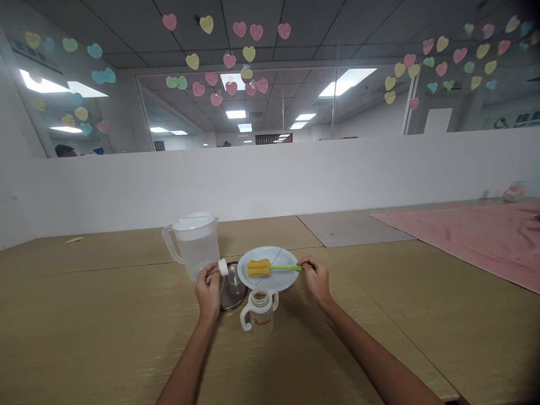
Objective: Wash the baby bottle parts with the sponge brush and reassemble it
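Observation:
My right hand [316, 279] is closed around the green handle of a bottle brush [259, 268]. The brush's yellow sponge head is over a white oval plate [244, 281]. In my left hand [208, 292] is a small clear bottle with a white cap [223, 267], mostly covered by my fingers. A baby bottle [260, 316] with two white handles and red lettering stands uncapped in front of the plate. Between the left hand and the plate, a clear domed piece [234, 279] rests on a round metal tray [230, 301].
Behind my left hand stands a translucent lidded pitcher [194, 242]. A pink cloth [472, 236] covers the right part of the wooden table [105, 326]. At the far right back is a round clear container [513, 192], and a white wall [270, 180] borders the table.

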`<control>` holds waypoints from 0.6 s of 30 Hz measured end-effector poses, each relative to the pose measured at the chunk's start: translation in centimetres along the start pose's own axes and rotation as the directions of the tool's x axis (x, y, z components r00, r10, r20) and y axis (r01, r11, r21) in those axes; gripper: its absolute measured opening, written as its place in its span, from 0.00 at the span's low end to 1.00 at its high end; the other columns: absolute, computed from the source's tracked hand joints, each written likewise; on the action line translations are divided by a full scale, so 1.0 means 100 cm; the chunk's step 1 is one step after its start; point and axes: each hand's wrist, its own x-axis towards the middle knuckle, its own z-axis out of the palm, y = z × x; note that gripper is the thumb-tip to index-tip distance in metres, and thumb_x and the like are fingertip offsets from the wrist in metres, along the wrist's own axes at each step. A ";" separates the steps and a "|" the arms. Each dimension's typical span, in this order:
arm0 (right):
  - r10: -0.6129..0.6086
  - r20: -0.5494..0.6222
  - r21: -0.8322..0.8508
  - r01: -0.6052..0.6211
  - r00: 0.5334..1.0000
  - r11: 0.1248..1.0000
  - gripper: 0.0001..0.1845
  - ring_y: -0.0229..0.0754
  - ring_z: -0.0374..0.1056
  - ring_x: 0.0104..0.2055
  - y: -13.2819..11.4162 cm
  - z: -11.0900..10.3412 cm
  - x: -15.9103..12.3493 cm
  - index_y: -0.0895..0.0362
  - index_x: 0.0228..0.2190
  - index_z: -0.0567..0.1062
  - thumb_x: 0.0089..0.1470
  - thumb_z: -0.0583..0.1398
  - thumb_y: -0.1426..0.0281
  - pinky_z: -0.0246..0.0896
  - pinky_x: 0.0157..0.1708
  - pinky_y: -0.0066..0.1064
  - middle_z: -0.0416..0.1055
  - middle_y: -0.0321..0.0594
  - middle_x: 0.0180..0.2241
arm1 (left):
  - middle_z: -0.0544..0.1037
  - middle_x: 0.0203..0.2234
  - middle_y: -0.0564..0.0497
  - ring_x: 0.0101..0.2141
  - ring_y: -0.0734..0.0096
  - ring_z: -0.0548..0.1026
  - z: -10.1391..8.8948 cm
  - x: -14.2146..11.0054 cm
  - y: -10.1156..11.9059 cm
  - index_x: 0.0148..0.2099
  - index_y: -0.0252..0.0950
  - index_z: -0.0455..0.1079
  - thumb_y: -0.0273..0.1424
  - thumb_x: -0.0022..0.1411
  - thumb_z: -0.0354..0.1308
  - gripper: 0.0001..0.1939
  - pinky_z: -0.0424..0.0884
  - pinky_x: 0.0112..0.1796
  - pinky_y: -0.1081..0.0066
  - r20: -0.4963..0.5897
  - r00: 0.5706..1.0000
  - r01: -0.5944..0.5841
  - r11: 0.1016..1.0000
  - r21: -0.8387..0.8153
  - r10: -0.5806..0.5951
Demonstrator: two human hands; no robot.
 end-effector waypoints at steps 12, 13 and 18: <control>-0.006 0.014 0.006 0.006 1.000 1.000 0.11 0.42 0.63 0.29 0.005 0.000 0.001 0.57 0.18 0.73 0.39 0.52 0.68 0.55 0.31 0.30 0.70 0.38 0.22 | 0.71 0.40 0.45 0.41 0.64 0.71 0.002 -0.004 0.005 0.44 0.35 0.67 0.37 0.56 0.52 0.15 0.69 0.43 0.65 0.091 0.988 -0.121 0.992 -0.029 0.123; -0.006 0.012 0.010 0.006 1.000 1.000 0.11 0.42 0.64 0.29 0.005 0.001 0.001 0.57 0.18 0.73 0.39 0.52 0.68 0.56 0.32 0.30 0.71 0.38 0.23 | 0.71 0.40 0.45 0.41 0.64 0.71 0.002 -0.004 0.004 0.43 0.35 0.67 0.37 0.57 0.51 0.15 0.69 0.43 0.64 0.099 0.985 -0.144 0.990 -0.001 0.143; -0.005 0.007 0.009 0.005 1.000 1.000 0.11 0.43 0.64 0.30 0.003 0.000 0.000 0.57 0.18 0.73 0.39 0.52 0.67 0.56 0.32 0.30 0.70 0.39 0.22 | 0.71 0.39 0.45 0.42 0.63 0.70 -0.001 -0.003 0.007 0.42 0.36 0.68 0.38 0.60 0.47 0.14 0.65 0.47 0.61 0.104 0.972 -0.222 0.971 0.092 0.213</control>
